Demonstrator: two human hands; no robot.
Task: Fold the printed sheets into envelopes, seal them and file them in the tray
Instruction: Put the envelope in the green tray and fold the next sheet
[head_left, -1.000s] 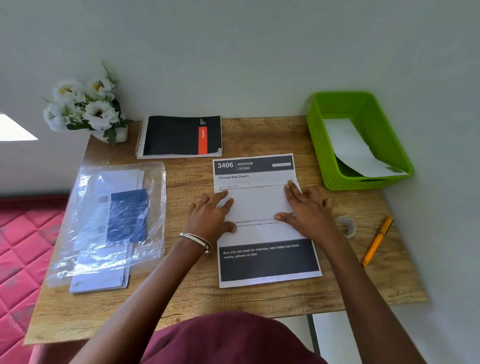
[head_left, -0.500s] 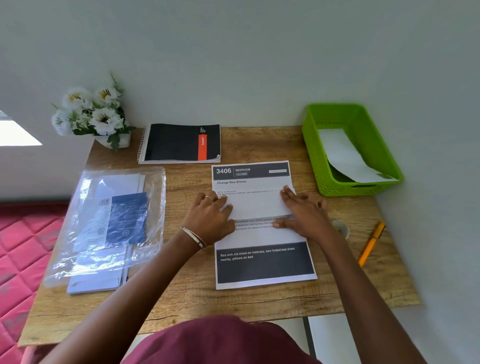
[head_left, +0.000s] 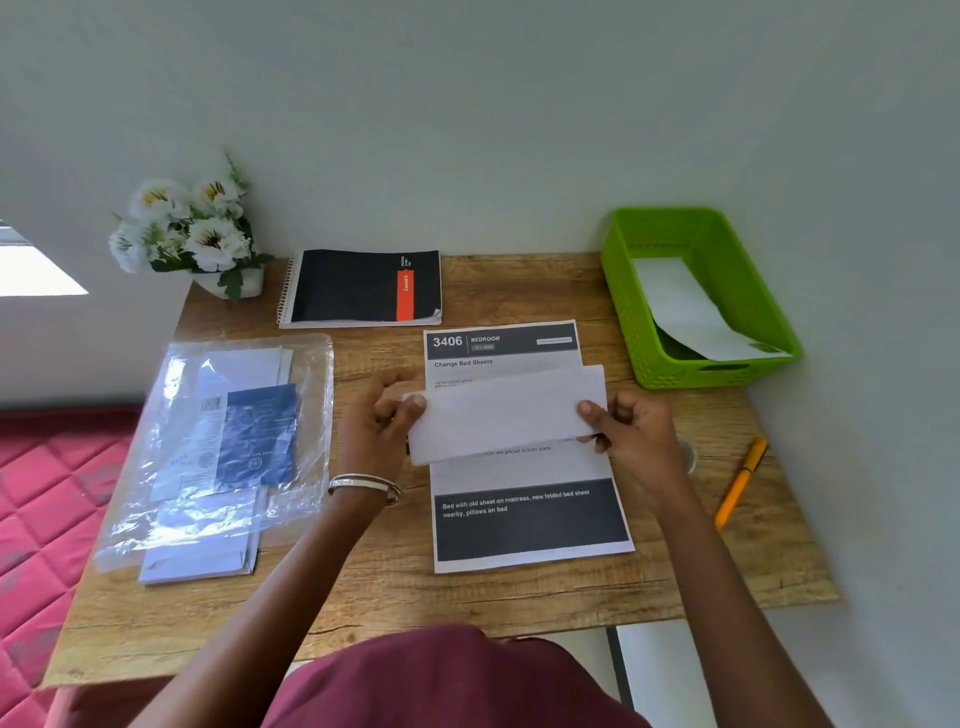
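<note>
Two hands on one white envelope (head_left: 506, 413) here, and it's lifted just above the middle of the printed sheet (head_left: 524, 467). The left hand (head_left: 376, 431) has a pinch grip on the envelope's left end, thumb on top and fingers curled behind it. The right hand (head_left: 631, 436) does the same at the right end, thumb on the front face, fingers tucked under. The envelope is plain, blank on the side facing up, long and rectangular, tilted a bit so its right end sits higher.

Right under both hands the sheet lies flat on the wood-grain worktop (head_left: 467, 592). Its dark header reads "3406 BEDROOM", then "Change Bed Sheets" below it. Down past the hands, toward the person, a dark block says "Bed with old sheet on mattress, new folded bed sheet nearby, pillows on bed". The small lines in between are too fine to read.

Beyond the right hand and out to its right sits the green plastic tray (head_left: 649, 317), with a perforated wall and a white envelope (head_left: 685, 312) leaning inside. An orange pen (head_left: 740, 480) lies just to the right of that hand. Left of the left hand is a crinkly clear plastic pack (head_left: 223, 447) of envelopes with a blue label I can't make out. Past both hands, near the wall, there's a black spiral notebook (head_left: 363, 288) with an orange stripe, and a pot of white flowers (head_left: 192, 228) further left.
</note>
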